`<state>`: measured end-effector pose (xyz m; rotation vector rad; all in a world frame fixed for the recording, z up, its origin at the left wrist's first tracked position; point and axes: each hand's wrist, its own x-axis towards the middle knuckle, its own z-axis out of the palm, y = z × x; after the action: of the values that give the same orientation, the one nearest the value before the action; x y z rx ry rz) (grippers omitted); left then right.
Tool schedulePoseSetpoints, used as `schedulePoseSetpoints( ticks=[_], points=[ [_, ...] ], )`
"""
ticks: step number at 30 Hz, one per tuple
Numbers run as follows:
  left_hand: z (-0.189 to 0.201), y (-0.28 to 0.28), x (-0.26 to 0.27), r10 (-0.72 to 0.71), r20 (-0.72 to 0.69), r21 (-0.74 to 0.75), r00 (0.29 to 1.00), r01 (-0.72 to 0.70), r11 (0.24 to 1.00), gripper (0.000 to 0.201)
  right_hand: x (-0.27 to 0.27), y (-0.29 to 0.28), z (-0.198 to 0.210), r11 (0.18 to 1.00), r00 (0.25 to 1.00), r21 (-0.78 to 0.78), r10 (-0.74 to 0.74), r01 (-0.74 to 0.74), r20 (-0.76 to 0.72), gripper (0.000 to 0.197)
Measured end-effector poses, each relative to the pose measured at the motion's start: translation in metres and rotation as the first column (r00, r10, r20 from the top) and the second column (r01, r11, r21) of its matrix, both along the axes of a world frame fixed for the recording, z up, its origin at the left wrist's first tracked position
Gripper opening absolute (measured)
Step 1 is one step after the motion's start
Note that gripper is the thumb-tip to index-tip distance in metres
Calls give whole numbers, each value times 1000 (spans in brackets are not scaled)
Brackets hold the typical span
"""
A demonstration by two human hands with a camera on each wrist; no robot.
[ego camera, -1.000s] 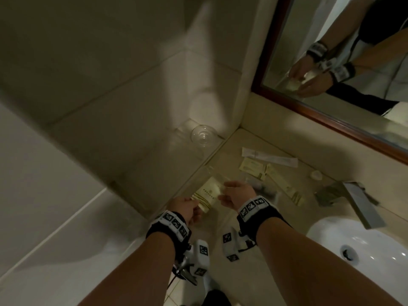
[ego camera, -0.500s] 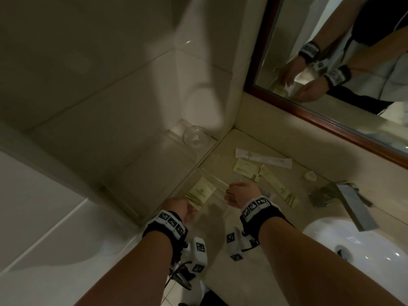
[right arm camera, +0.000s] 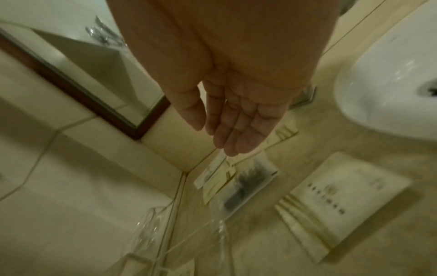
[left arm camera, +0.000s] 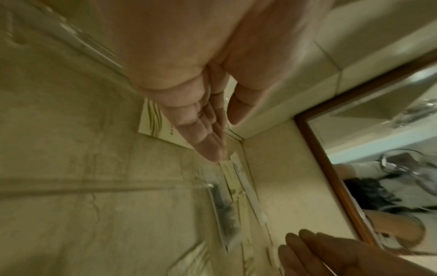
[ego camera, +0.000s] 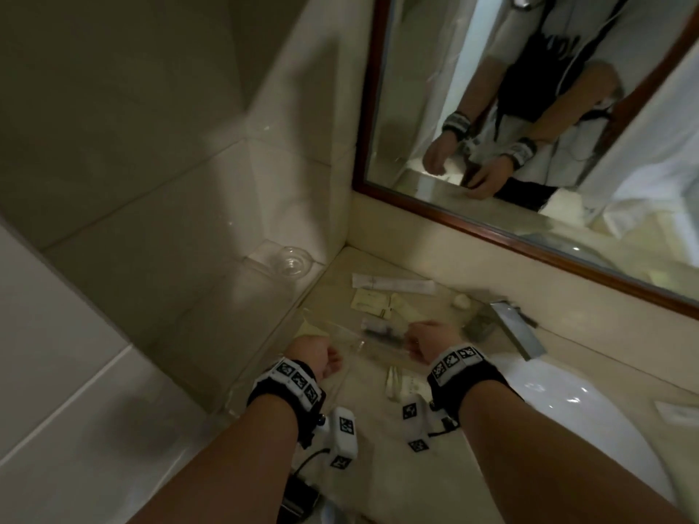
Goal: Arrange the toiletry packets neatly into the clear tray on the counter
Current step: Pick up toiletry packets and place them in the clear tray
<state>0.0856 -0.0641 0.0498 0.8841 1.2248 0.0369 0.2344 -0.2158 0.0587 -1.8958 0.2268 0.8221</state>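
1. Fingers (left arm camera: 205,130) of the left hand (ego camera: 316,355) are lying straight and relaxed in the left wrist view, holding nothing; fingers (right arm camera: 238,127) of the right hand (ego camera: 427,340) are likewise hanging loose and empty in the right wrist view.
2. Both hands are hovering over the worktop (ego camera: 382,440), roughly at the two ends of the clear tray (ego camera: 342,330). Whether they are touching its rim cannot be told, because the tray is see-through and blurred.
3. Nearest the person, a cream packet (ego camera: 403,385) is lying flat on the worktop just beside the right wrist.
4. Between the hands, a clear sachet with dark contents (ego camera: 378,327) is lying flat; whether it is inside the tray is unclear.
5. Farther back, more cream packets (ego camera: 368,299) and a long white sachet (ego camera: 393,284) are lying scattered near the wall under the mirror (ego camera: 529,126).
6. Handling judgement: the packets are probably very light, thin and bendable, so pinching one by a short edge or sliding it up with a fingertip should be working best. The glossy sachet may be slippery. The tray is likely rigid, light and easily shifted, so steadying it by a side wall seems wise.
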Motion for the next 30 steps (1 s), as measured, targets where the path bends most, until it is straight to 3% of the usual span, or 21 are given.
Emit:
schedulePoseSetpoints(
  ticks=[8,13,15,17,18,20,21,23,30],
  points=[
    [17,-63,11,-210,34,49,977,208,977,15,-2,-94,21,983,978,3,-182,183,99,13],
    [17,-84,22,-277,-5,69,961,277,958,32,-6,-117,13,974,973,36,-227,225,49,10],
    [3,-88,26,-320,-55,102,946,324,940,26,-7,-122,0,975,976,43,-217,217,-11,9],
    [-9,-89,29,-400,-73,155,913,407,900,17,-9,-124,-12,980,977,42,-191,196,-95,8],
    [-18,-92,31,-459,-107,192,882,472,861,28,-9,-126,-21,980,972,35,-189,196,-140,8],
    [-26,-96,31,-546,-268,281,794,607,744,36,-8,-129,-37,980,957,4,-192,197,-219,7],
    [-27,-96,31,-592,-339,338,732,681,649,33,-7,-129,-43,980,948,-14,-195,198,-251,7],
    [-28,-96,36,-632,-419,338,652,758,558,29,-4,-128,-56,979,937,-33,-202,201,-283,8],
    [-40,-92,52,-597,-452,364,663,747,556,31,12,-120,-81,976,917,19,-195,215,-347,20]
  ],
)
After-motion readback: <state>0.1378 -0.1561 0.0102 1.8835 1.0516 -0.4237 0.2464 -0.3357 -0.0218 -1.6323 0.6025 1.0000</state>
